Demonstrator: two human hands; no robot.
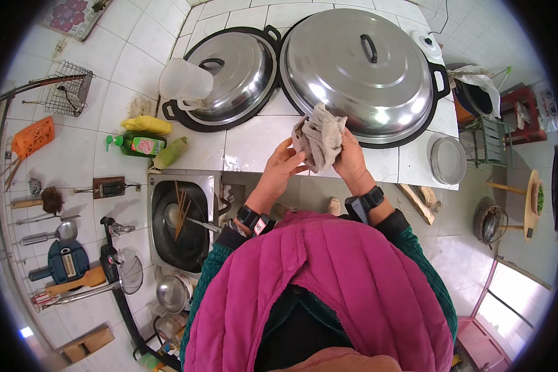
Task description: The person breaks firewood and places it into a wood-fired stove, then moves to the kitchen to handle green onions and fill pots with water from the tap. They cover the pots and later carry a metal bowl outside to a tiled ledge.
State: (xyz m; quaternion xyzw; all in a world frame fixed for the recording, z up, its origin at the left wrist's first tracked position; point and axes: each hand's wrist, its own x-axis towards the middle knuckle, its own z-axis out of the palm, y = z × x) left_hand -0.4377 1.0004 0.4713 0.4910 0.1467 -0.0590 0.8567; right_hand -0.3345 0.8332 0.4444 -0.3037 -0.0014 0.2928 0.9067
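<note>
A crumpled grey-beige cloth [323, 135] is held up between both my hands, over the front edge of the white tiled counter [265, 139]. My left hand [281, 165] grips its left side with the fingers. On its right side, my right hand [351, 156] has hold of it, some fingers hidden behind the cloth. Just beyond stands a large wok with a domed metal lid [353, 69]. To its left is a smaller lidded wok [242, 69], with a translucent plastic scoop [186, 83] resting on the lid's left side.
Left on the counter are a green soap bottle [142, 144], a yellow bottle [146, 124] and a green gourd-like vegetable [171, 153]. A sink [211, 200] holds a dark pan and chopsticks. A round metal pan [448, 160] lies at the counter's right; firewood [418, 202] is on the floor.
</note>
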